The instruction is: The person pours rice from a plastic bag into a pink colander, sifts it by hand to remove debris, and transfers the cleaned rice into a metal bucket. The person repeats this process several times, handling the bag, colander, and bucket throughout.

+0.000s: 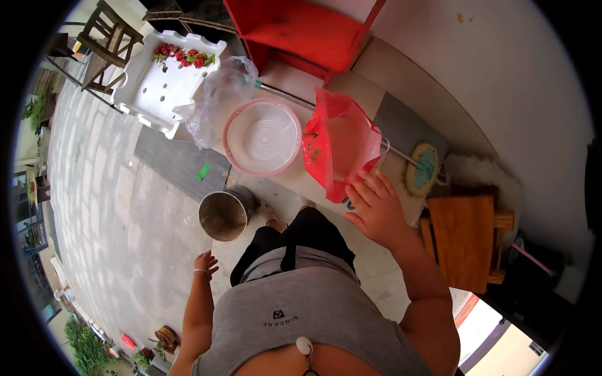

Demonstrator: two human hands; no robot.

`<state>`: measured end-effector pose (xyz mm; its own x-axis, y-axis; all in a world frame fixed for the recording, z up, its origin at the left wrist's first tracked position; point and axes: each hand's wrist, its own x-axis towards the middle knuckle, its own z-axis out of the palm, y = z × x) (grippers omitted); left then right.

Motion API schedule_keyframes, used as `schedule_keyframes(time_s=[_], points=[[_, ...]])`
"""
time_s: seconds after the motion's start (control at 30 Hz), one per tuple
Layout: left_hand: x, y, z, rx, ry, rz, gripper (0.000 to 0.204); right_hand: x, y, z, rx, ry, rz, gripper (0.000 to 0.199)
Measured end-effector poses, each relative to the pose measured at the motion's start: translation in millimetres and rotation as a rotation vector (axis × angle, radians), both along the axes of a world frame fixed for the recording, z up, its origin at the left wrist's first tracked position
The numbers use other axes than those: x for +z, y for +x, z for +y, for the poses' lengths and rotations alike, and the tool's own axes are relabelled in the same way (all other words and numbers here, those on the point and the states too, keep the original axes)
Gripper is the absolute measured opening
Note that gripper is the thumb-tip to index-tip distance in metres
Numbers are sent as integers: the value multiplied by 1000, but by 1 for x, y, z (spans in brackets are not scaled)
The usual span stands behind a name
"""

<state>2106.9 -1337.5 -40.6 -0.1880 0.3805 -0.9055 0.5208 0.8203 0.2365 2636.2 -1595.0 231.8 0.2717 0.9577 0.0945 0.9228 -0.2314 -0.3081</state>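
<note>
My right hand (377,208) reaches forward with its fingers spread, touching the lower edge of a red plastic bag (338,147) that stands open on a low white surface (295,178). It grips nothing that I can see. My left hand (205,262) hangs down at my side, fingers loosely curled and holding nothing, near a metal bucket (224,215) on the floor. A pink-rimmed white strainer basket (262,136) sits just left of the red bag.
A clear plastic bag (216,100) lies beside the basket. A white foam tray (164,78) with red fruit stands farther back. A red cabinet (301,28), a wooden stool (467,241) at right, and a wooden chair (106,41) surround the spot.
</note>
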Motion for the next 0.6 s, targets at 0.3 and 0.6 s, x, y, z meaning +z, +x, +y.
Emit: schedule_keyframes(time_s=[0.3,0.6], points=[[28,89,-98,-300,-3,-190,60,-35,42,-3,260,121,104,29],[55,176,-83,-692,414,-152,23,-11,92,1,-248,359,139,25]])
